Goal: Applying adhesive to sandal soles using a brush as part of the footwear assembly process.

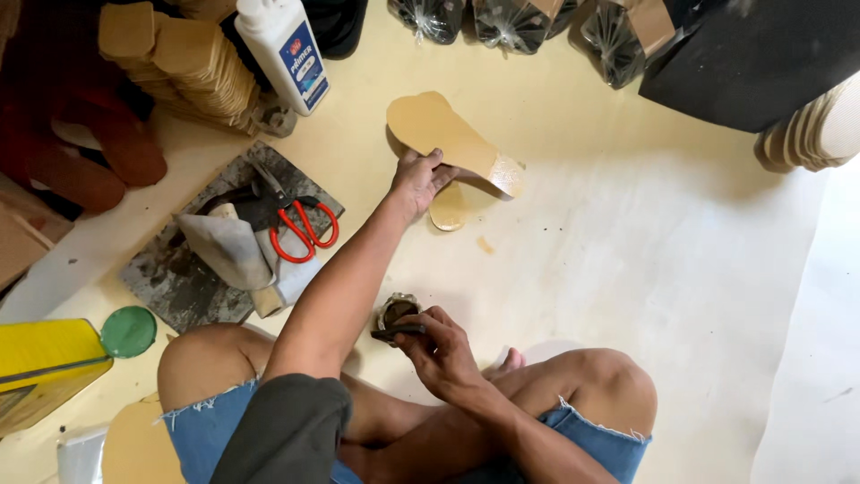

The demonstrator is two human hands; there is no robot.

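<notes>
My left hand (417,178) is stretched forward and grips the edge of a tan shoe insole (445,136), tilted just above the floor. Another tan insole piece (448,210) lies flat beneath it. My right hand (436,345) is close to my lap and holds a small dark brush (398,332) at the rim of a small round glue tin (395,310) that stands on the floor. I sit cross-legged in frayed denim shorts.
A dark stone slab (170,278) at left carries red-handled scissors (300,229), a grey cloth and a wooden handle. Stacked tan insoles (193,63) and a white bottle (285,47) stand behind. A yellow can (45,358) with green lid (128,331) sits left. Wrapped bundles (511,22) line the back.
</notes>
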